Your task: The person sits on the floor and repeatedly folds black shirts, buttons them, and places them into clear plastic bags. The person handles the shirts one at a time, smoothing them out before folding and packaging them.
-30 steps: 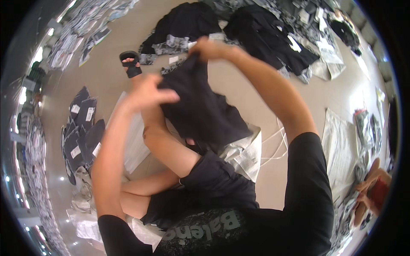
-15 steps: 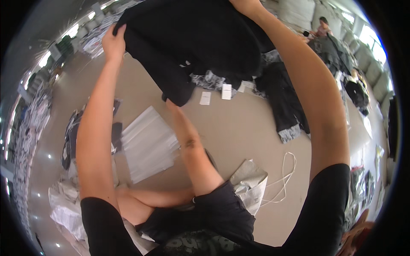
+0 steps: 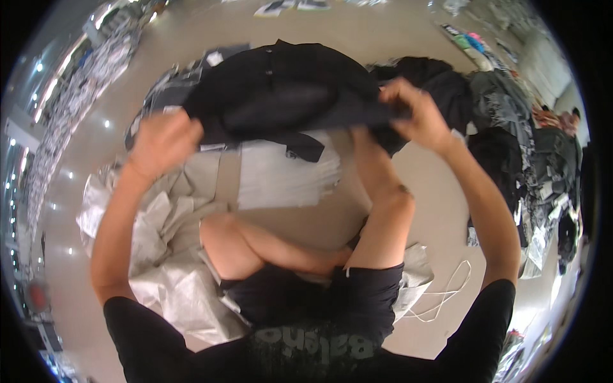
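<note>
A black garment (image 3: 287,76) is stretched wide between my two hands, above the floor in front of my legs. At its left end, my left hand (image 3: 167,142) is closed on the cloth, somewhat smeared by motion. My right hand (image 3: 418,115) grips the opposite edge with bent fingers. The garment's near edge sags and is blurred, and a small opening line runs down its upper middle. Below it lies a stack of whitish translucent plastic sheets or bags (image 3: 281,179), partly covered by a hanging black piece of cloth.
Crumpled off-white sacking (image 3: 172,274) spreads at my left. Dark clothes (image 3: 185,83) lie beyond my left hand, and black clothes (image 3: 434,83) beyond my right. More garments (image 3: 504,102) heap along the right. White cord (image 3: 450,293) loops beside my right leg.
My hands have come down and nearer, bringing the raised black garment lower, over the plastic stack. The view has turned left and downward.
</note>
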{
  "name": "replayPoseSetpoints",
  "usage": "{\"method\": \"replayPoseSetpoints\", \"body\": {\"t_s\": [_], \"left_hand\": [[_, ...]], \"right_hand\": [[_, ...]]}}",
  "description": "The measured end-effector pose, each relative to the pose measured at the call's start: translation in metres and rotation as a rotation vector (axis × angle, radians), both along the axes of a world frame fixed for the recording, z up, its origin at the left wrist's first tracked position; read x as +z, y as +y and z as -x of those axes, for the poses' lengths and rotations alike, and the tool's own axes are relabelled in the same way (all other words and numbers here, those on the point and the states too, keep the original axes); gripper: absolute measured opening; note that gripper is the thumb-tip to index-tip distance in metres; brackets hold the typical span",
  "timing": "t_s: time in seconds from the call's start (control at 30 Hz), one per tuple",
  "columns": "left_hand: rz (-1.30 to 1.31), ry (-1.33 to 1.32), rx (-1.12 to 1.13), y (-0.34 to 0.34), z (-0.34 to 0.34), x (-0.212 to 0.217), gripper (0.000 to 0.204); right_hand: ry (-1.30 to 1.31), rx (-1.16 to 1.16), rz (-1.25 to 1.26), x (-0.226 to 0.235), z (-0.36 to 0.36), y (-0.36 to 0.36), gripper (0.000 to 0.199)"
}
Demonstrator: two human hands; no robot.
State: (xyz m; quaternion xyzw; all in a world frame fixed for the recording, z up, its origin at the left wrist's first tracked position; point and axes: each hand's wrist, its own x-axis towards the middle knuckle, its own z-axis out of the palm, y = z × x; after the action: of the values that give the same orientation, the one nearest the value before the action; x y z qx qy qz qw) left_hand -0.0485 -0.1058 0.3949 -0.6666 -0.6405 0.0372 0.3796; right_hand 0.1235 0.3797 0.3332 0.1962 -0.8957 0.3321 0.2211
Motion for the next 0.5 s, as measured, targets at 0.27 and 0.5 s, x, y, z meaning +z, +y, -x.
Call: {"method": "replayPoseSetpoints", "body": {"t_s": [0.27,0.5], "left_hand": [[0.346,-0.765,-0.001,-0.115,-0.141,-0.254,0.029],[0.257,-0.883,0.133,-0.118,-0.167,-0.276,0.035]], "right_hand": [[-1.134,0.472,-0.637,-0.160,-0.068,-0.150,0.082],[-0.868,0.608,-0.524,-0.219,-0.085,-0.227,0.052]]}}
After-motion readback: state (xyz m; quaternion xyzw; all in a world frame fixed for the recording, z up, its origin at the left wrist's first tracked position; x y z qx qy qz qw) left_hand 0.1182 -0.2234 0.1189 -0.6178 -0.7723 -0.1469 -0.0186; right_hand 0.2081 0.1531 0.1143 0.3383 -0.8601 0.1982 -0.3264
